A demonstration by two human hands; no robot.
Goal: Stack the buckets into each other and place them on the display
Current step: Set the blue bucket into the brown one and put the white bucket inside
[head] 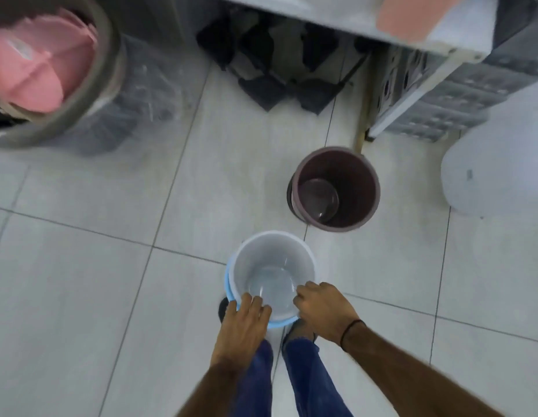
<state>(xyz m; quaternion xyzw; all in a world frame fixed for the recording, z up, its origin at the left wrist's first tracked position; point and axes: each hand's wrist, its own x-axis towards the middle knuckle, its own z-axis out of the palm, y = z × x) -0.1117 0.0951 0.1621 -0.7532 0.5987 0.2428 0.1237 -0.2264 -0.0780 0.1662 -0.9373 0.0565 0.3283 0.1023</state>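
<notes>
Both hands' fingers point(255, 303) curled over white bucket point(273, 260) near rim, bare tiles point(111, 281) around.

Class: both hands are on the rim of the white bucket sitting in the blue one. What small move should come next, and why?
Probably press the white bucket down: its rim sits offset from the blue bucket, so it seems not fully seated. Both the left hand and right hand already grip the near rim. The maroon bucket waits apart.

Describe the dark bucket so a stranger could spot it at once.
Start at the white shelf unit along the top right; just below its corner post, on the tiled floor, stands the maroon bucket, open and upright. Unlike the white bucket nested in a blue one at both hands, it is dark, alone and untouched.
</notes>
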